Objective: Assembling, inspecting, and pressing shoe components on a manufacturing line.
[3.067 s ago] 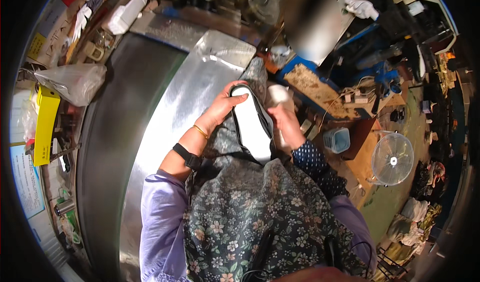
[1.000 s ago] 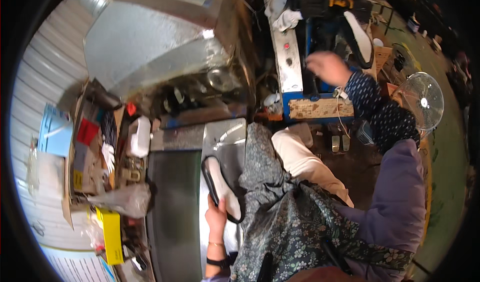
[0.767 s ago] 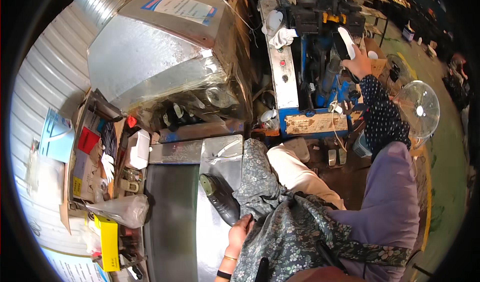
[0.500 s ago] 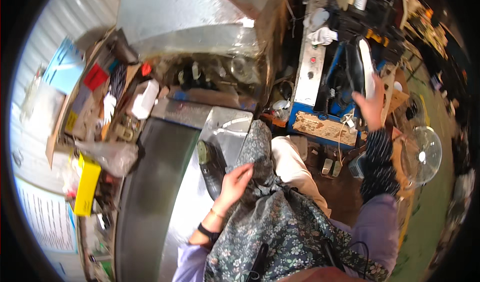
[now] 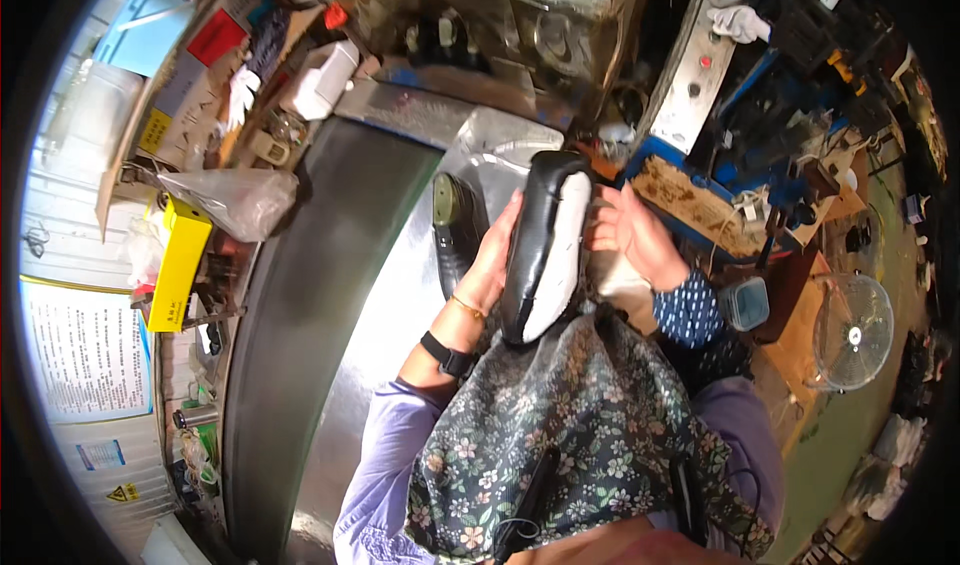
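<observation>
A black shoe upper with a white underside [image 5: 560, 250] is held upright over my lap. My left hand [image 5: 488, 260] grips its left side, and those fingers are partly hidden behind it. On the other side, my right hand [image 5: 640, 230] has its fingers stretched and apart, with the tips at the shoe's edge; whether they touch is hard to tell. Left of my left hand, a second black shoe with an olive-green block in its opening [image 5: 452, 230] lies on the shiny metal surface [image 5: 380, 315].
A dark conveyor belt [image 5: 300, 295] runs along the left. Ahead right stands a blue machine [image 5: 650, 160] with a worn board. A round wire-guarded fan [image 5: 850, 335] and a clear plastic tub [image 5: 745, 305] are at the right. A yellow box [image 5: 180, 265] hangs by the left shelf.
The black-and-white shoe has come from the machine at the right to between my hands. My right hand has drawn back toward me; my left hand has moved up and grips the shoe.
</observation>
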Available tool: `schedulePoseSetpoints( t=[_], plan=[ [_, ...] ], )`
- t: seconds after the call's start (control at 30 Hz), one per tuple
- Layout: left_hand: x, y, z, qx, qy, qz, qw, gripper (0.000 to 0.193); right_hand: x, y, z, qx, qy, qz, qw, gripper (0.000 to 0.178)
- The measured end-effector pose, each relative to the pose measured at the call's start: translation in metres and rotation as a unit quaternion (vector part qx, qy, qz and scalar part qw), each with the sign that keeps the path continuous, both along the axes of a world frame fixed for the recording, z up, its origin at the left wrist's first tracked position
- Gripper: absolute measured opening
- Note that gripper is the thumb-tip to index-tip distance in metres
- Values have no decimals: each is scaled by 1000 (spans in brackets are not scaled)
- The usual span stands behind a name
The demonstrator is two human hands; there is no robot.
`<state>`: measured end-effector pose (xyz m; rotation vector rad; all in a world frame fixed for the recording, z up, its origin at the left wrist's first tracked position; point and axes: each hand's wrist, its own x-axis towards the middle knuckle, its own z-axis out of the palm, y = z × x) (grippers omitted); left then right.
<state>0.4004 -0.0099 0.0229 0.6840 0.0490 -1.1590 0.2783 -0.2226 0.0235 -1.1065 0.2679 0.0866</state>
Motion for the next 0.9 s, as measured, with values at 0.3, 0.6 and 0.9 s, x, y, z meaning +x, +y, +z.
schedulePoseSetpoints(
  t=[0.3, 0.6, 0.9],
  plan=[
    [-13, 34, -38, 112, -393, -92, 908, 51, -79, -6, -66, 2, 103, 85, 991, 43],
    [45, 81, -84, 510, -609, 181, 581, 73, 53, 0, -30, 181, -37, -138, 973, 53],
    [80, 102, -116, 440, -478, 259, 715, 71, 234, 36, -102, -318, -122, -76, 937, 38]
  ],
)
